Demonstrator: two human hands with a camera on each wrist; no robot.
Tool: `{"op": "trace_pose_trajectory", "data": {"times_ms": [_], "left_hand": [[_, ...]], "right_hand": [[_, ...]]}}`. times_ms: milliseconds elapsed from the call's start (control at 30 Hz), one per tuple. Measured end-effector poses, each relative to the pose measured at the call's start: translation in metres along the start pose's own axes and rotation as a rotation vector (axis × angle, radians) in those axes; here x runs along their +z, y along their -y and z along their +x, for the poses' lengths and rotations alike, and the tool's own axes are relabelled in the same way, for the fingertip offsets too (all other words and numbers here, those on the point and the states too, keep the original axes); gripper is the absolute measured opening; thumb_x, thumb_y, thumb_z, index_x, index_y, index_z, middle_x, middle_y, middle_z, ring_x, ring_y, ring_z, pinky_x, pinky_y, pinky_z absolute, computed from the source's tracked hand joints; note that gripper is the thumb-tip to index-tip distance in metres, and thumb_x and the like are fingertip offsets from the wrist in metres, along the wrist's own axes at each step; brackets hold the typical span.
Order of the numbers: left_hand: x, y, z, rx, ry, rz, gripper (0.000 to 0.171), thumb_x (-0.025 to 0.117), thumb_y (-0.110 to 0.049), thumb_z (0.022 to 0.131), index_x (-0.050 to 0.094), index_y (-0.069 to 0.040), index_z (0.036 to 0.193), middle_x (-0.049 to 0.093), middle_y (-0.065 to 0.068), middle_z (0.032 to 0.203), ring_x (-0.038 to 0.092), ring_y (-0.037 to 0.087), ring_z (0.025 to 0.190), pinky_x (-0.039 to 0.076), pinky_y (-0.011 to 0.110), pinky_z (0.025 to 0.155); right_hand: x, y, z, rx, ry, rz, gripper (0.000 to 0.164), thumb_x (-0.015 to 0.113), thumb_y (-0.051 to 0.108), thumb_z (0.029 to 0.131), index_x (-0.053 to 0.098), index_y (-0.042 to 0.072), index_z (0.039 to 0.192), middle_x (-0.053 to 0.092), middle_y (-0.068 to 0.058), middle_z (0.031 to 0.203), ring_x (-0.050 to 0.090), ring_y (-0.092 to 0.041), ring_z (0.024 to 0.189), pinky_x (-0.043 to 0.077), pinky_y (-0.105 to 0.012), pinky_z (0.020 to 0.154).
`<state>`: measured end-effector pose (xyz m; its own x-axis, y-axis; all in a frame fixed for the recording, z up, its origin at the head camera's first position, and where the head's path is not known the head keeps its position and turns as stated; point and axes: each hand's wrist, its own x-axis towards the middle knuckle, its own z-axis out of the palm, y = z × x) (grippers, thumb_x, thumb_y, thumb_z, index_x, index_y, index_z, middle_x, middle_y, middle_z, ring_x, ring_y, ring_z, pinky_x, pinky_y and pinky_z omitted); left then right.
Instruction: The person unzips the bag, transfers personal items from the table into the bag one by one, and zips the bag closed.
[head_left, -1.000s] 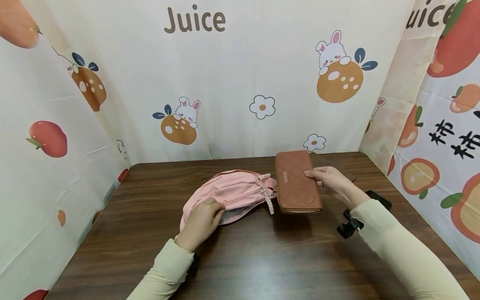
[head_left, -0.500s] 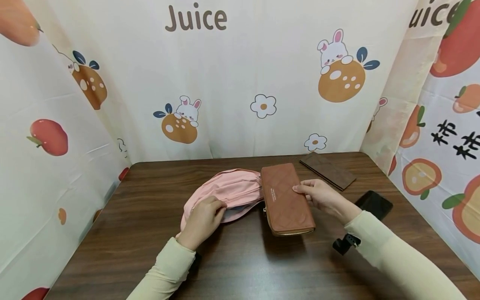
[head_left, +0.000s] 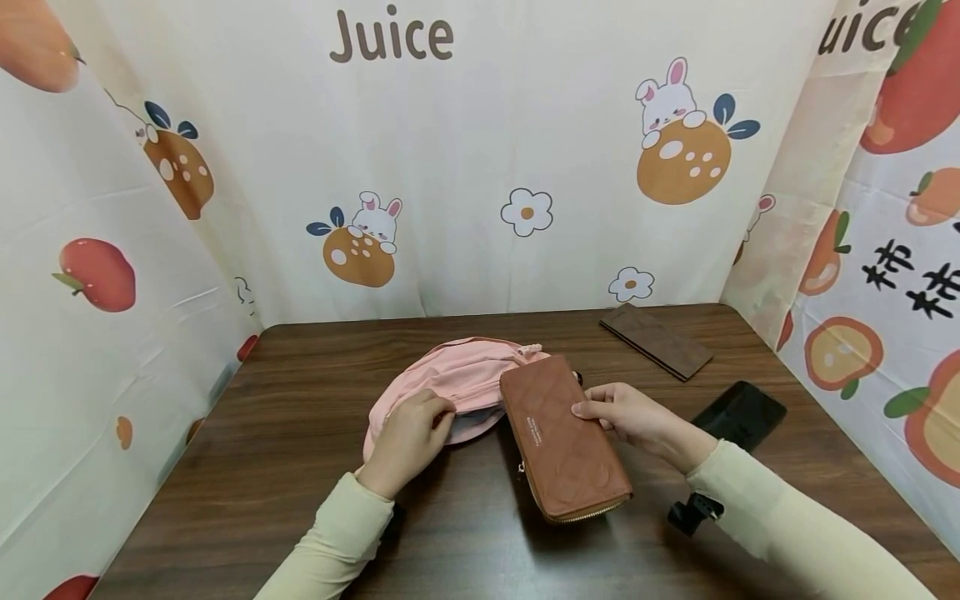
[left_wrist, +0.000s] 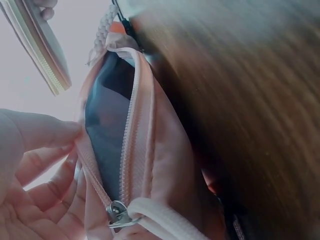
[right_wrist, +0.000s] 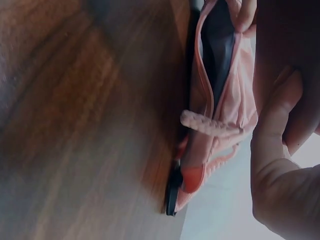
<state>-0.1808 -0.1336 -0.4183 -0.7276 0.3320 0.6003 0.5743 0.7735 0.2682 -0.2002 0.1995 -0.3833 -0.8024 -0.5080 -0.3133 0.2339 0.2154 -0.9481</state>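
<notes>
With our left fingers [left_wrist: 50,131] we pinch the pink bag [head_left: 450,371], already unzipped; our right fingers [head_left: 594,410] grip the brown wallet [head_left: 566,450], outside it. The black slab [head_left: 742,412] and dark wallet [head_left: 656,342] lie unhandled.

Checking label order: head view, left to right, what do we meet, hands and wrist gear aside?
Bag → zip wallet → dark brown wallet → black item.
</notes>
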Motion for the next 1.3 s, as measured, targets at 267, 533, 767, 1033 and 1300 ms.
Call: {"op": "trace_pose_trajectory", "data": {"times_ms": [267, 533, 767, 1033, 1300], "left_hand": [[0.001, -0.001, 0.002, 0.008, -0.013, -0.008, 0.008, 0.075, -0.004, 0.080, 0.073, -0.012, 0.082, 0.066, -0.003, 0.079, 0.065, 0.014, 0.073, 0.054, 0.032, 0.070], [0.001, -0.004, 0.003, 0.005, -0.021, -0.018, 0.009, 0.074, -0.003, 0.080, 0.073, -0.011, 0.082, 0.067, -0.002, 0.079, 0.064, 0.013, 0.073, 0.054, 0.032, 0.070], [0.001, -0.005, 0.004, 0.005, -0.025, -0.020, 0.010, 0.074, -0.002, 0.081, 0.073, -0.011, 0.083, 0.067, -0.001, 0.080, 0.064, 0.013, 0.074, 0.054, 0.032, 0.070], [0.000, -0.006, 0.005, 0.024, -0.043, -0.027, 0.010, 0.074, -0.002, 0.080, 0.073, -0.011, 0.084, 0.066, -0.001, 0.080, 0.062, 0.011, 0.071, 0.053, 0.030, 0.067], [-0.001, -0.006, 0.006, 0.035, -0.059, -0.029, 0.010, 0.075, -0.001, 0.080, 0.073, -0.010, 0.084, 0.066, -0.001, 0.080, 0.060, 0.010, 0.070, 0.052, 0.029, 0.066]], "right_hand": [[0.013, -0.008, -0.001, 0.006, 0.049, -0.008, 0.018, 0.060, 0.018, 0.095, 0.062, 0.001, 0.101, 0.058, 0.007, 0.067, 0.056, -0.001, 0.063, 0.053, -0.022, 0.063], [0.029, -0.017, 0.001, 0.029, 0.072, -0.009, 0.012, 0.062, 0.016, 0.093, 0.063, 0.004, 0.095, 0.068, 0.004, 0.077, 0.064, -0.004, 0.068, 0.055, -0.023, 0.062], [0.041, -0.022, 0.007, 0.042, 0.089, 0.010, 0.013, 0.064, 0.014, 0.091, 0.064, 0.003, 0.095, 0.070, 0.001, 0.080, 0.066, -0.007, 0.071, 0.056, -0.024, 0.064], [0.047, -0.027, 0.017, 0.057, 0.093, -0.003, 0.014, 0.065, 0.016, 0.090, 0.066, 0.002, 0.093, 0.069, 0.002, 0.077, 0.064, -0.005, 0.067, 0.055, -0.024, 0.062], [0.049, -0.029, 0.024, 0.097, 0.075, -0.038, 0.021, 0.065, 0.019, 0.089, 0.067, 0.000, 0.098, 0.070, 0.001, 0.077, 0.066, -0.007, 0.066, 0.056, -0.026, 0.060]]}}
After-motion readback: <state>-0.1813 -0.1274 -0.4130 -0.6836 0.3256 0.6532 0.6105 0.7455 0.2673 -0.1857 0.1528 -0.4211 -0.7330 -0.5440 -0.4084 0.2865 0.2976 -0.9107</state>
